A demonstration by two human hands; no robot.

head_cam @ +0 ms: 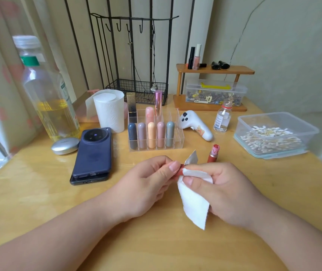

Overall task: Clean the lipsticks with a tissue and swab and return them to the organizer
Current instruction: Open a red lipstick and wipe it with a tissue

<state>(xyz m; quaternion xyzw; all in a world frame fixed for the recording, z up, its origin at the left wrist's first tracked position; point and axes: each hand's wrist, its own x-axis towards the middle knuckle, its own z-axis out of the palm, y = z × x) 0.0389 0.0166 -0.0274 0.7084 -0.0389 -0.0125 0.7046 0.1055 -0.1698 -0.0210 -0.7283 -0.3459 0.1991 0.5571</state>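
Observation:
My left hand grips a red lipstick part, mostly hidden between the fingers. My right hand holds a white tissue wrapped around the end of that part. Just behind my right hand an open red lipstick stands on the table, its bullet showing. The clear acrylic organizer sits further back in the middle with several pastel lipsticks upright in its front row and a few taller ones behind. A clear box of cotton swabs stands at the right.
Two stacked phones and a silver compact lie at the left, beside a big oil bottle. A tissue roll, a white controller, a small glass bottle, a wire rack and a wooden shelf stand behind.

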